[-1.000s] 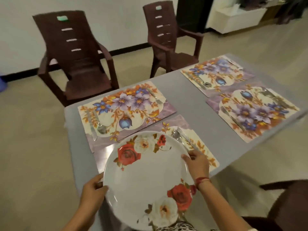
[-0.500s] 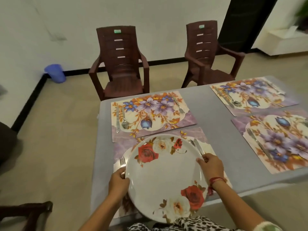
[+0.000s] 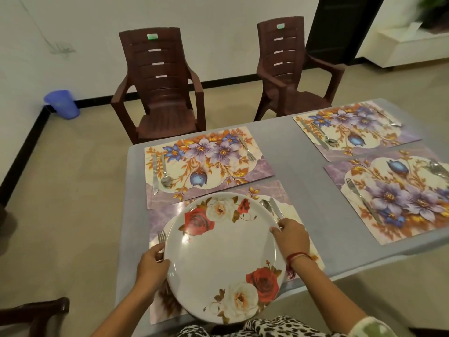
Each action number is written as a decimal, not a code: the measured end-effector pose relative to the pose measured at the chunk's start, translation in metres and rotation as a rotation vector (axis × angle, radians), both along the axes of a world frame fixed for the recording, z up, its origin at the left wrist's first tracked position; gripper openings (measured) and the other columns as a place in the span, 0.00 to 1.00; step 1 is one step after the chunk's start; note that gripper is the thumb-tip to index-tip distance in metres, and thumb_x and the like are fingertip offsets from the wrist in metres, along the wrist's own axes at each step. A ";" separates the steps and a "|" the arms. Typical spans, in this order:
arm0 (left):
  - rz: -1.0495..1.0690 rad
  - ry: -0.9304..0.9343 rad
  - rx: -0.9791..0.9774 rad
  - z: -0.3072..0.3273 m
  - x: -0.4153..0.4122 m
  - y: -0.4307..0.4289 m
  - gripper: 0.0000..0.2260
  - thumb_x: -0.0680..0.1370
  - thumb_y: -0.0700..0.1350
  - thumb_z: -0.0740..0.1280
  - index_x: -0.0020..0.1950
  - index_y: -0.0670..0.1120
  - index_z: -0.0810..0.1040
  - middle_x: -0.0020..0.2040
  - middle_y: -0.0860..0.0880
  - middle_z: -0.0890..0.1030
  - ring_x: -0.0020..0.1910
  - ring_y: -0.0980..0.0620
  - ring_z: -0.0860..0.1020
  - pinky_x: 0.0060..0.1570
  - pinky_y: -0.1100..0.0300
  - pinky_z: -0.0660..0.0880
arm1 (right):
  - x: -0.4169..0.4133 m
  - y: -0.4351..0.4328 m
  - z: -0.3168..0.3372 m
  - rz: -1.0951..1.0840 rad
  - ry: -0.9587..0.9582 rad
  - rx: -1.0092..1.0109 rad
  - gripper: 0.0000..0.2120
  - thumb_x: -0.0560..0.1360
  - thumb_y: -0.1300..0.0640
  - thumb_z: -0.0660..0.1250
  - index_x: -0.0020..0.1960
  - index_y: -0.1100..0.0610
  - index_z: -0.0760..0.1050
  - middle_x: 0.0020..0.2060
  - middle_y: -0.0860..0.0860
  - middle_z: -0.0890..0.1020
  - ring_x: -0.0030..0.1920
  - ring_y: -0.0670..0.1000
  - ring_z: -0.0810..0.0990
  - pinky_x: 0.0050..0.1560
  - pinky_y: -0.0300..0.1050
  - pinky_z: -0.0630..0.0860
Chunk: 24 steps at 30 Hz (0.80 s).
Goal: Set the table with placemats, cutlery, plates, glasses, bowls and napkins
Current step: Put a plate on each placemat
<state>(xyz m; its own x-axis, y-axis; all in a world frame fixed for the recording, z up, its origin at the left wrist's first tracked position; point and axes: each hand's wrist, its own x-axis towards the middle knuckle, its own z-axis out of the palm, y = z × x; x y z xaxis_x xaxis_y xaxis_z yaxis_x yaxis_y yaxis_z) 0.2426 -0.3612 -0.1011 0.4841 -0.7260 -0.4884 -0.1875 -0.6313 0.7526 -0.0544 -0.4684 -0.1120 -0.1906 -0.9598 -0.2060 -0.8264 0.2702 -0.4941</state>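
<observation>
A large white plate (image 3: 221,254) with red and white roses is over the nearest floral placemat (image 3: 281,195), covering most of it. My left hand (image 3: 151,265) grips the plate's left rim and my right hand (image 3: 290,235) grips its right rim. A fork (image 3: 160,237) shows just left of the plate, a spoon and knife (image 3: 271,207) just right of it. Whether the plate rests on the mat or hovers I cannot tell.
Three more floral placemats with cutlery lie on the grey table (image 3: 289,152): far left (image 3: 206,164), far right (image 3: 354,128), near right (image 3: 398,190). Two brown plastic chairs (image 3: 158,88) (image 3: 291,69) stand beyond the table. A blue bin (image 3: 62,104) sits by the wall.
The plate, held in both hands, has moved forward and down over the nearest placemat. The view has swung left, bringing the blue bin and the left part of the floor into sight.
</observation>
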 end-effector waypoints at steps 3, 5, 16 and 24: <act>-0.008 -0.011 0.005 0.001 0.001 -0.001 0.19 0.73 0.31 0.64 0.61 0.46 0.78 0.51 0.45 0.82 0.49 0.46 0.79 0.47 0.53 0.76 | 0.001 0.000 0.001 0.011 -0.012 0.023 0.10 0.75 0.53 0.67 0.51 0.57 0.79 0.41 0.53 0.81 0.36 0.49 0.74 0.35 0.36 0.68; 0.000 -0.016 -0.001 0.002 -0.002 0.002 0.16 0.74 0.33 0.65 0.59 0.47 0.78 0.51 0.47 0.81 0.50 0.46 0.78 0.47 0.53 0.75 | -0.002 0.001 0.002 0.022 -0.023 0.040 0.08 0.74 0.54 0.67 0.50 0.57 0.80 0.39 0.51 0.80 0.36 0.49 0.75 0.35 0.37 0.71; -0.002 -0.082 0.008 -0.002 -0.004 0.015 0.05 0.75 0.39 0.68 0.49 0.46 0.80 0.45 0.46 0.83 0.43 0.47 0.79 0.41 0.56 0.75 | 0.008 0.012 0.000 -0.033 0.041 0.101 0.07 0.73 0.56 0.69 0.48 0.58 0.74 0.38 0.51 0.76 0.37 0.51 0.74 0.27 0.35 0.62; 0.017 -0.031 0.047 0.003 0.009 0.010 0.04 0.73 0.37 0.70 0.46 0.45 0.80 0.43 0.46 0.82 0.42 0.47 0.80 0.49 0.48 0.79 | 0.010 0.005 0.010 -0.093 0.088 0.179 0.06 0.71 0.58 0.68 0.43 0.61 0.78 0.35 0.54 0.78 0.34 0.52 0.74 0.33 0.40 0.68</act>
